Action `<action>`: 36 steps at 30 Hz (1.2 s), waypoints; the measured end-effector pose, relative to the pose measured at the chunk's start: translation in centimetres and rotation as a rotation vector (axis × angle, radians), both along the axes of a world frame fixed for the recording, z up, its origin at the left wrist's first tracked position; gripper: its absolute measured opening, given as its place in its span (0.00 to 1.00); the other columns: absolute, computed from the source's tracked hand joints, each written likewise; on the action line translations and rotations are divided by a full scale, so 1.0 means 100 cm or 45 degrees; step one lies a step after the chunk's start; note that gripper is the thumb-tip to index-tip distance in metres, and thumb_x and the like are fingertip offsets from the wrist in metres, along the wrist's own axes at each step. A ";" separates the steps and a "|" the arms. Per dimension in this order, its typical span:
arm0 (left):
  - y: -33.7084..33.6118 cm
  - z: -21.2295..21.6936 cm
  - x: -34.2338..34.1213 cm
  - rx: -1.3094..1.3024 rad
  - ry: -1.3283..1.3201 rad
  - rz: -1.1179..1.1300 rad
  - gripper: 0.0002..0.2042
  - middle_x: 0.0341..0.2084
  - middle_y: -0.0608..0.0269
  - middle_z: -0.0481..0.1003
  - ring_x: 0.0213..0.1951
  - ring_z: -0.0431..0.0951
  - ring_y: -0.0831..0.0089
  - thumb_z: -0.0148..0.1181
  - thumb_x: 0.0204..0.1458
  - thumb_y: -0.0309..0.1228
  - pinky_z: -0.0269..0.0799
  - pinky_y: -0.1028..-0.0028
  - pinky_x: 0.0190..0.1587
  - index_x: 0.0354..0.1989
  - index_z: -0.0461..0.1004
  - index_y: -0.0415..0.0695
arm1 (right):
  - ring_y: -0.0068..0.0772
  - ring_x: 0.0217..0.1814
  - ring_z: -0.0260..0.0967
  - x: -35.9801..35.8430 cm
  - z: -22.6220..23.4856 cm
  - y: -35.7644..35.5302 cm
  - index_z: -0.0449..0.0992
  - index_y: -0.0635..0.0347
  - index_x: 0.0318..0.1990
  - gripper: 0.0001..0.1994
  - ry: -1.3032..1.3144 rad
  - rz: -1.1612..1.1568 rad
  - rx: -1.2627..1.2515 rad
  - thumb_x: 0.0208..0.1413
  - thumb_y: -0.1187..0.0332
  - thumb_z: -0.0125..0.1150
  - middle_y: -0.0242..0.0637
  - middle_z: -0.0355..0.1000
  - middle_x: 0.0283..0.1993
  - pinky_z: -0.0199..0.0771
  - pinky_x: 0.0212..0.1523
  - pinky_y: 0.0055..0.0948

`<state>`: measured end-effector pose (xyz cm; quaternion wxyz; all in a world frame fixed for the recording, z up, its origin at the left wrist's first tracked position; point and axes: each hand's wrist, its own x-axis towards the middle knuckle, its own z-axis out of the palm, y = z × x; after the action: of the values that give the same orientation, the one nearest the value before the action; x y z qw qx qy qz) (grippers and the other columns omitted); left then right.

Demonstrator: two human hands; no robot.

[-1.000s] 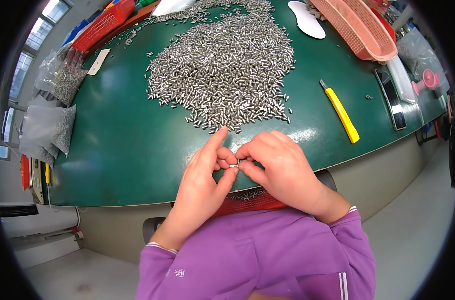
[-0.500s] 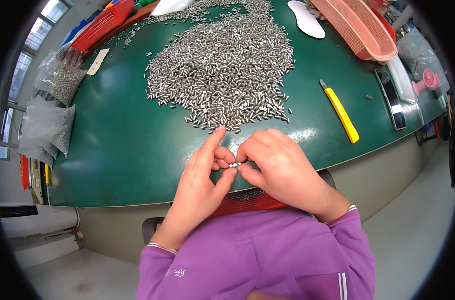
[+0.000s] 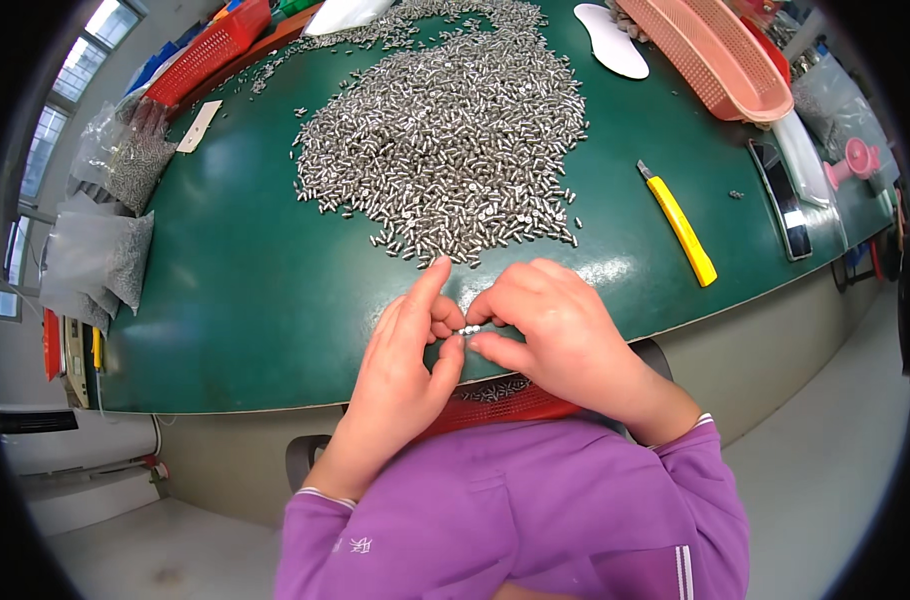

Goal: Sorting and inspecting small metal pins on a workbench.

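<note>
Head view: left hand (image 3: 400, 375), right hand (image 3: 555, 335) pinch tiny metal piece (image 3: 469, 329), mostly hidden.

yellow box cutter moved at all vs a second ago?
No. The yellow box cutter lies at the same spot and angle on the green table, right of the metal pile.

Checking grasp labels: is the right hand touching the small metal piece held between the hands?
Touching. The head view shows the right hand's fingertips pinching the small metal piece, with the left hand meeting it from the other side.
</note>
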<state>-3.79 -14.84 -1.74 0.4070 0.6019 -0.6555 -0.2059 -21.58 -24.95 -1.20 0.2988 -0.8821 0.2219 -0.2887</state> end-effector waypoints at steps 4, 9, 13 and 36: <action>0.004 0.005 0.000 0.001 -0.029 -0.016 0.37 0.35 0.61 0.75 0.37 0.76 0.66 0.64 0.49 0.13 0.75 0.67 0.43 0.71 0.61 0.38 | 0.40 0.37 0.70 -0.004 -0.003 0.003 0.79 0.54 0.35 0.09 0.024 0.030 -0.067 0.48 0.69 0.74 0.33 0.72 0.34 0.70 0.41 0.38; 0.019 0.017 0.002 0.192 0.024 -0.239 0.37 0.33 0.66 0.78 0.37 0.76 0.72 0.68 0.48 0.15 0.74 0.70 0.44 0.70 0.66 0.41 | 0.43 0.41 0.68 -0.021 0.000 0.011 0.76 0.54 0.34 0.08 0.040 0.170 -0.058 0.50 0.66 0.70 0.34 0.68 0.35 0.69 0.43 0.41; 0.019 0.026 0.004 0.293 0.230 -0.294 0.38 0.37 0.63 0.78 0.39 0.76 0.71 0.68 0.47 0.14 0.75 0.70 0.46 0.70 0.65 0.40 | 0.43 0.42 0.71 -0.029 0.014 0.005 0.79 0.54 0.39 0.10 0.027 0.217 0.033 0.49 0.68 0.73 0.35 0.72 0.37 0.71 0.45 0.41; -0.019 0.000 -0.006 -0.025 0.020 0.116 0.34 0.43 0.61 0.77 0.44 0.76 0.69 0.63 0.51 0.14 0.73 0.70 0.50 0.70 0.65 0.41 | 0.48 0.44 0.70 -0.001 -0.001 -0.013 0.77 0.62 0.40 0.09 -0.093 -0.027 -0.046 0.50 0.78 0.66 0.41 0.73 0.39 0.71 0.46 0.44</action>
<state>-4.42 -16.78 -1.74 0.4270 0.6255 -0.6261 -0.1854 -21.64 -26.24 -1.32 0.2875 -0.8739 0.2152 -0.3278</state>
